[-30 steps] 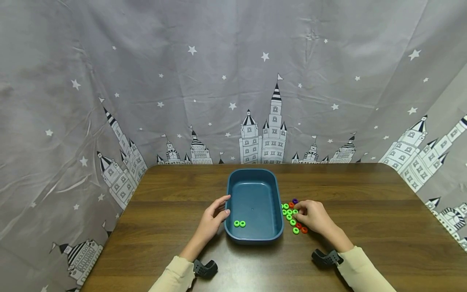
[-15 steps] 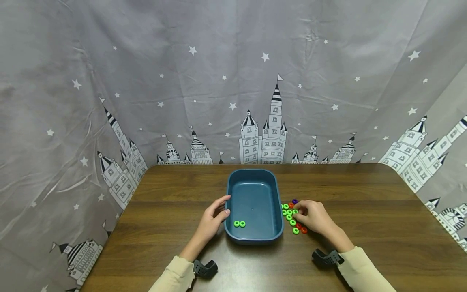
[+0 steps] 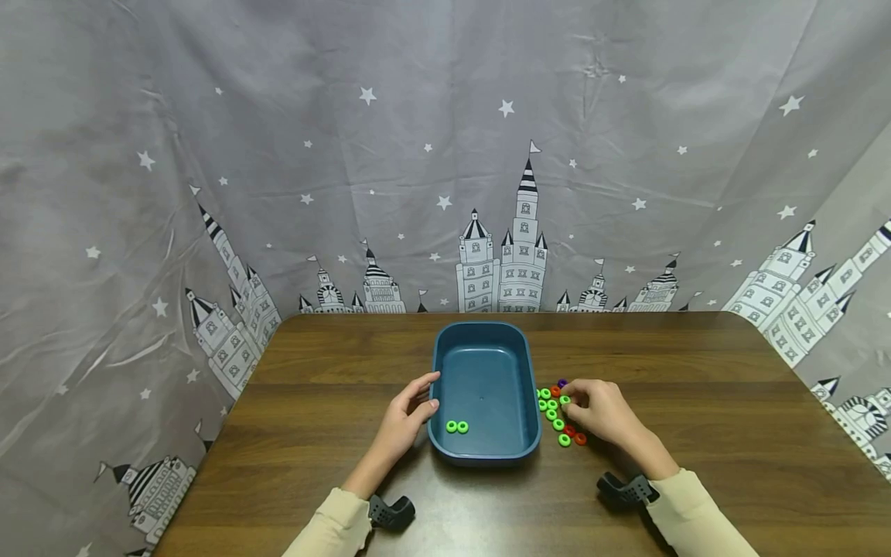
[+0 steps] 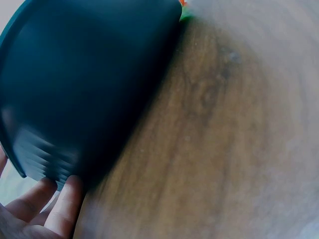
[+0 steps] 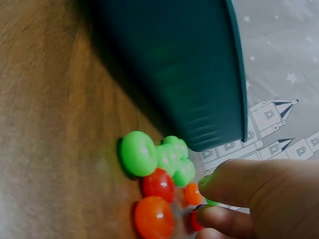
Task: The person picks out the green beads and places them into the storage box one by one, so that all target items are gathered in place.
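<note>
A dark blue rectangular tub (image 3: 482, 379) stands mid-table with two green rings (image 3: 457, 427) lying in its near left corner. My left hand (image 3: 404, 414) rests against the tub's left side, thumb and forefinger at the rim. Its other fingers (image 4: 67, 206) touch the outer wall in the left wrist view. To the tub's right, my right hand (image 3: 604, 411) pinches a green ring (image 3: 564, 400) between thumb and forefinger. Around it lie several more green rings (image 3: 551, 415), a few red or orange rings (image 3: 581, 439) and one purple ring (image 3: 562, 383). In the right wrist view my fingers mostly hide the pinched ring.
The wooden table (image 3: 334, 363) extends to both sides of the tub. A grey curtain (image 3: 390, 170) printed with castles and stars hangs behind it. Each wrist wears a black camera mount (image 3: 391, 514).
My right hand has shifted slightly away from me, and the green ring at its fingertips has moved a little with it. The left hand and the tub have stayed put.
</note>
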